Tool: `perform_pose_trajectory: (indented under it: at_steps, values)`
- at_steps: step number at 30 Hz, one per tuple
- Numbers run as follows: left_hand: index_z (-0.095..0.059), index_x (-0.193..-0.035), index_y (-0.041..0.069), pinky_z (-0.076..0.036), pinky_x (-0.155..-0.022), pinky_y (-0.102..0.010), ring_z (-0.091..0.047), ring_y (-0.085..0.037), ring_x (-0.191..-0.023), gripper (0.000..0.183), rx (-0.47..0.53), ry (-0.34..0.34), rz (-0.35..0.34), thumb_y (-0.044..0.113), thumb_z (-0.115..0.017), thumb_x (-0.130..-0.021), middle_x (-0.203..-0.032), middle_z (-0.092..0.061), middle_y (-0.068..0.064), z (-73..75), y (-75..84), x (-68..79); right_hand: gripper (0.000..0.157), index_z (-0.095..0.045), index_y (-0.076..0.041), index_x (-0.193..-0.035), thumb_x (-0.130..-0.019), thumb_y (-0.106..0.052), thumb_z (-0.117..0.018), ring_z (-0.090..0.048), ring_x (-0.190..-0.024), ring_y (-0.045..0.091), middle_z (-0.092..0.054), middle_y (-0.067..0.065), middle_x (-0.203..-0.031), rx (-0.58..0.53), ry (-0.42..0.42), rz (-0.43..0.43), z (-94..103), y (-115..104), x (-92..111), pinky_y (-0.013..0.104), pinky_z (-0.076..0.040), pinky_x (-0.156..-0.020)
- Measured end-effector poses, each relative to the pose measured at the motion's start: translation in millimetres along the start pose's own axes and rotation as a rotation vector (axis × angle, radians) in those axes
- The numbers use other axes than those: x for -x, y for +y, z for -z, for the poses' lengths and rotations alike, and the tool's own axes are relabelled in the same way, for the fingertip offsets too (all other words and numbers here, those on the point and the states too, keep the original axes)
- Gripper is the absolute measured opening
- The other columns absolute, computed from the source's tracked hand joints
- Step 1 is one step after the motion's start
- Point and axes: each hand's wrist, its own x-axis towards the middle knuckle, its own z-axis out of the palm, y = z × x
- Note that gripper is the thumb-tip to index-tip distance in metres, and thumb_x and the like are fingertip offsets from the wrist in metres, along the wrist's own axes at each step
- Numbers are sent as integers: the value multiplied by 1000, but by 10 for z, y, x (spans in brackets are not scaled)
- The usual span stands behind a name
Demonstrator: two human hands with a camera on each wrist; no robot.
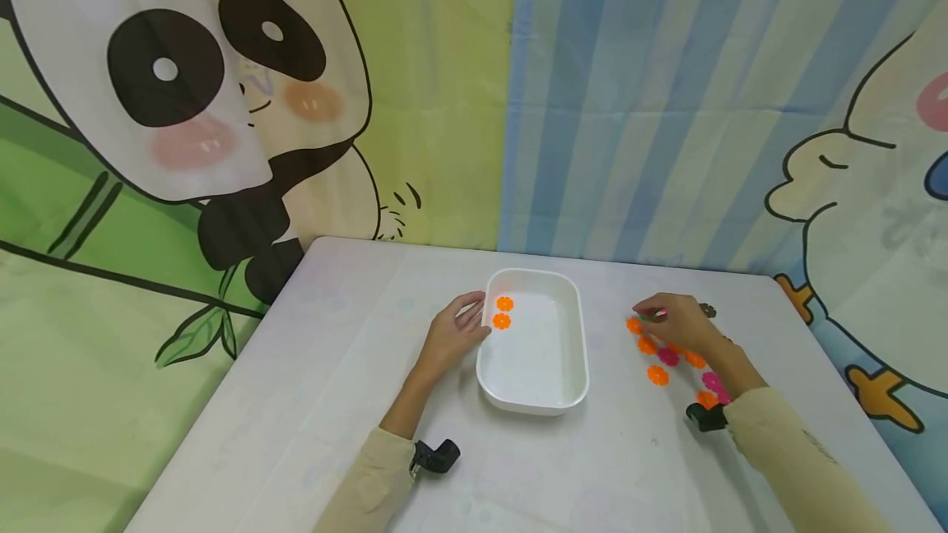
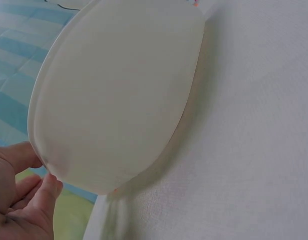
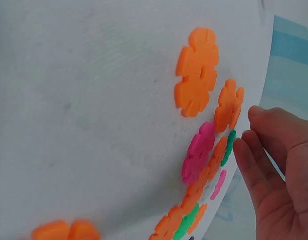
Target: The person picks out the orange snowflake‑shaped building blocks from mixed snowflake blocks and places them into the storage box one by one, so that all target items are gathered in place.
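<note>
Many flowers lie under and just beside the right hand, its fingers apart and holding nothing, while the left hand pinches the tub, long side pointing away, between the two.

White is the plain colour of the tray at the left fingers; just right of them, inside it, two flower pieces are solid orange. Near the right fingers, more pieces show in orange, with a magenta flower and a green piece. Under all the fingers, the tabletop is white. Beyond them, the backdrop bears blue and pale stripes beside yellow-green; left of the left fingers, a black-and-white panda has pinkish-orange cheeks.
</note>
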Motion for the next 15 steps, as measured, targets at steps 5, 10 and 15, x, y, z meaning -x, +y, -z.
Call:
perform_pose_trajectory:
  at_steps: [5,10,15]
  values:
    - [-53,-136,4,-49,-96,-24,-53,-25,-127,56,4,-5,15,-4,-72,-83,-141,-52,-11,0,-6,4,26,-73,-5,-110,-85,-11,-76,-68,-91,29,-71,11,-104,-1,-76,-42,-17,-46,-71,38,-61,-75]
    - [-52,-136,3,-49,-96,-25,-52,-28,-128,56,13,-13,9,-6,-70,-83,-141,-51,-14,-3,-3,6,26,-73,-7,-109,-84,-9,-77,-65,-95,29,-71,7,-103,43,-142,-50,0,-64,-149,44,-58,-84]
    - [-52,-136,3,-49,-96,-24,-52,-27,-127,55,-4,-6,-1,-6,-69,-84,-141,-52,-12,2,4,0,22,-73,-9,-107,-85,-5,-74,-61,-95,26,-68,4,-101,58,-216,-56,15,-74,-224,47,-56,-88]
